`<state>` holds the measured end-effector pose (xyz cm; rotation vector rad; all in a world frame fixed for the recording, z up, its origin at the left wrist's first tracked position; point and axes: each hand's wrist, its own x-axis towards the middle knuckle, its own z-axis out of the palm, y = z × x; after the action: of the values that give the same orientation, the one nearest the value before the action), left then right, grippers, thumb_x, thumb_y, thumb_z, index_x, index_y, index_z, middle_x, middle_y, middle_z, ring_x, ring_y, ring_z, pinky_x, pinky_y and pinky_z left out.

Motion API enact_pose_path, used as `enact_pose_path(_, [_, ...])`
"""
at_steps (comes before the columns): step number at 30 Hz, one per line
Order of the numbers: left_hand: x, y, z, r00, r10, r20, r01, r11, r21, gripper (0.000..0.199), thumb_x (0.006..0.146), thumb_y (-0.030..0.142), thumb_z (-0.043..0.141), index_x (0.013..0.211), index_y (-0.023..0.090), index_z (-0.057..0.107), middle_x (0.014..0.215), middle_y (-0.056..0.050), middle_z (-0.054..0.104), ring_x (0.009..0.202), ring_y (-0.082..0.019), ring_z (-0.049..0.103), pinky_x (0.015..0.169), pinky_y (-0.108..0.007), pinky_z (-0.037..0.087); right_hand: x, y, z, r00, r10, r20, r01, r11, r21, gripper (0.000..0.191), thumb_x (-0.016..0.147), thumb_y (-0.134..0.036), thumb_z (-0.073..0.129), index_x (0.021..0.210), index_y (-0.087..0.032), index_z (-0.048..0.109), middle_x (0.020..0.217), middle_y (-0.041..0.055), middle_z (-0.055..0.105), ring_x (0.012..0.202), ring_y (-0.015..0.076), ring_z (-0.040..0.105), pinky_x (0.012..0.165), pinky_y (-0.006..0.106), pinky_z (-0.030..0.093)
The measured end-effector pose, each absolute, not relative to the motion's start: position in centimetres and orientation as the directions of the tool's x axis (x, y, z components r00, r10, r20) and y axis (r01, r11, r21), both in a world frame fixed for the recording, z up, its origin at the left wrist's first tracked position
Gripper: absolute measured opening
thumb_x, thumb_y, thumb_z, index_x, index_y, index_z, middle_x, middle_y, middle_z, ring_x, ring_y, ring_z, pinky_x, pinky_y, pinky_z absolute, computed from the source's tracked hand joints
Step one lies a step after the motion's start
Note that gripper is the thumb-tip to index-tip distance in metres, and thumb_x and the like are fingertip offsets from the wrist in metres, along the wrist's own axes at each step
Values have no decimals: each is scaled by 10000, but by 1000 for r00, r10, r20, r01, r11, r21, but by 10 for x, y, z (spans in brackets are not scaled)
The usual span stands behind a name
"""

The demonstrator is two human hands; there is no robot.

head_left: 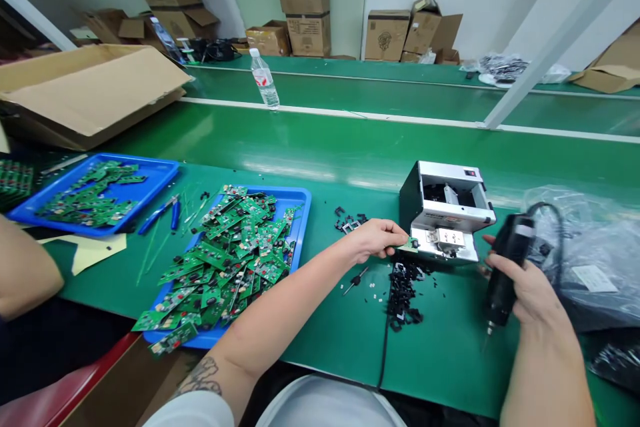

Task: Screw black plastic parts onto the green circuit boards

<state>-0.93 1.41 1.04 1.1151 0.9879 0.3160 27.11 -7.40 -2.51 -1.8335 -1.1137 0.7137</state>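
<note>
My left hand (375,239) pinches a small green circuit board (410,245) at the front edge of a silver-and-black benchtop machine (445,210). My right hand (525,287) grips a black electric screwdriver (510,267), its bit pointing down and its cable rising behind it. That hand is just right of the machine. Below my left hand lies a heap of small black plastic parts (403,293), with a small black-handled screwdriver (356,280) beside it. Left of my arm, a blue tray (303,220) holds a pile of green circuit boards (235,253).
A second blue tray of boards (150,177) and blue-handled pliers (160,215) lie further left, near a co-worker's forearm (25,267). A grey plastic bag (585,260) sits at right. Beyond the green bench stand a water bottle (264,78) and cardboard boxes (305,13).
</note>
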Motion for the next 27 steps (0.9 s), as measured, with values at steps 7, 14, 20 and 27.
enact_pose_path(7, [-8, 8, 18, 519, 719, -462, 250, 389, 886, 128, 756, 244, 626, 826, 142, 592, 677, 16, 513, 527, -48, 460, 439, -176, 321, 248, -81, 49, 412, 908, 82, -217, 185, -958, 278, 597, -311, 715, 808, -289, 535, 682, -49, 313, 437, 51, 290, 415, 235, 265])
enact_pose_path(14, [-7, 2, 28, 489, 773, -404, 285, 297, 912, 164, 781, 275, 609, 888, 152, 594, 654, 21, 497, 504, -54, 435, 443, -175, 333, 210, -59, 106, 426, 819, 384, -192, 496, -846, 438, 564, -683, 682, 682, -280, 561, 411, -90, 335, 292, 98, 218, 320, 268, 184])
enact_pose_path(20, [-8, 2, 24, 498, 785, -368, 289, 249, 924, 170, 792, 290, 589, 900, 160, 607, 692, 4, 526, 507, -59, 441, 457, -183, 350, 178, -38, 116, 339, 732, 591, -23, 635, -772, 682, 596, -875, 404, 655, -228, 614, 397, -29, 467, 278, 146, 386, 266, 291, 279])
enact_pose_path(27, [-8, 3, 13, 523, 790, -321, 267, 206, 941, 210, 794, 332, 590, 920, 165, 618, 707, -2, 555, 510, -58, 439, 463, -181, 346, 176, -34, 103, 217, 761, 611, 9, 624, -781, 786, 606, -915, 261, 620, -217, 622, 360, -11, 457, 263, 160, 407, 265, 293, 302])
